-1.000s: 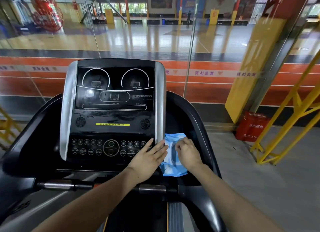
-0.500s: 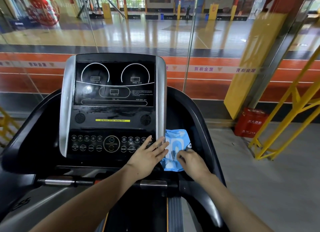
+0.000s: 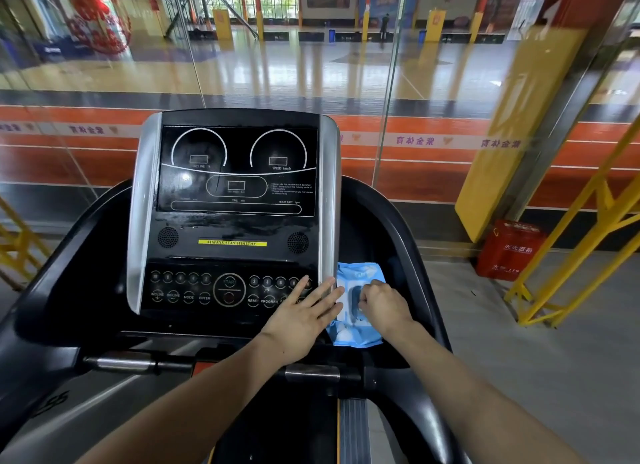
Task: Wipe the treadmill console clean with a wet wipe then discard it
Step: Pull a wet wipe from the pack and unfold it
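Note:
The black treadmill console [image 3: 235,186] with silver side bars stands in front of me. A blue wet wipe pack [image 3: 360,273] lies in the tray just right of the console, its white lid frame showing a dark opening. My left hand [image 3: 301,314] lies flat with straight fingers across the console's lower right buttons and silver edge, touching the pack's left side. My right hand [image 3: 384,306] sits on the pack, its fingers curled and pinching at the opening. No loose wipe shows.
A silver-and-black handlebar [image 3: 311,372] crosses below the console. Black side arms [image 3: 391,228] curve around the tray. Glass panels [image 3: 277,65] stand behind the treadmill. A red fire extinguisher box [image 3: 509,249] and yellow railings [image 3: 581,242] stand on the floor at right.
My right hand has shifted from the pack's lower end up to its opening. My left hand has stayed flat against the console edge and pack.

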